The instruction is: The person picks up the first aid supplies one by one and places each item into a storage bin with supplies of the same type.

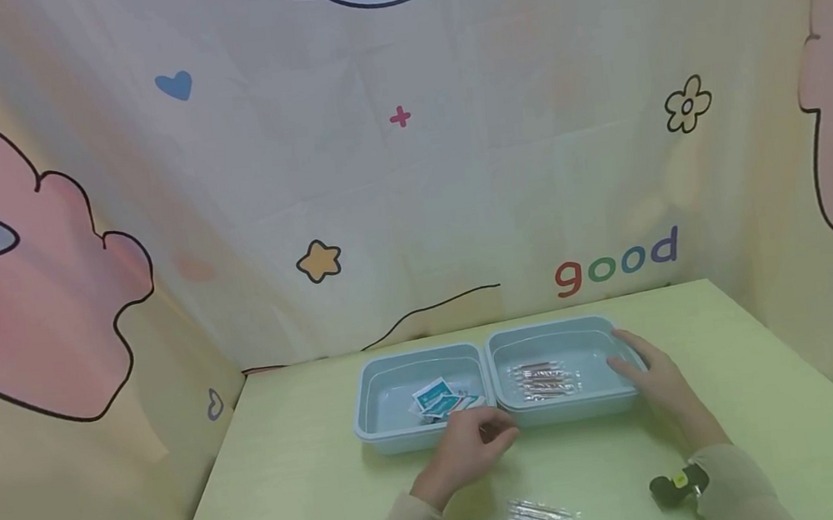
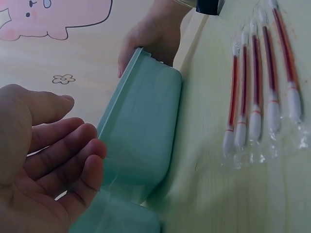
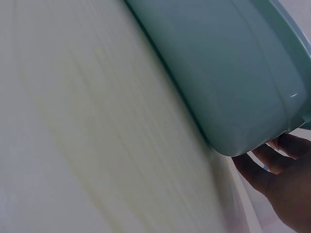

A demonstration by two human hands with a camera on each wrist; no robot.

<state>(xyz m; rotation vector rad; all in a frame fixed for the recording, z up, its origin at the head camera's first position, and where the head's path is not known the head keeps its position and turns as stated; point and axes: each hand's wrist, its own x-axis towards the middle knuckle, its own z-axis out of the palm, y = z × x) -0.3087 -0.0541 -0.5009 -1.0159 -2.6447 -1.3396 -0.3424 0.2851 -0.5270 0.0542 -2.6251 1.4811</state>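
My left hand [image 1: 470, 446] hovers at the front edge of the left light-blue plastic tray [image 1: 390, 396], near where the two trays meet. Its fingers are loosely bent with nothing between them, as the left wrist view shows. My right hand [image 1: 660, 383] holds the right end of the right tray [image 1: 583, 344], thumb over the rim on the inside and fingers along the outer wall. Several wrapped cotton swabs with red-brown liquid [image 1: 544, 381] lie in the right tray. Inside the left tray is a small pile of white-and-teal sachets [image 1: 437, 399].
A strip of several wrapped swabs [image 2: 257, 92] lies on the pale green table [image 1: 294, 473], in front of the trays. A cartoon-printed curtain [image 1: 419, 209] closes off the back and sides. Dark camera straps [image 1: 679, 486] sit at both wrists.
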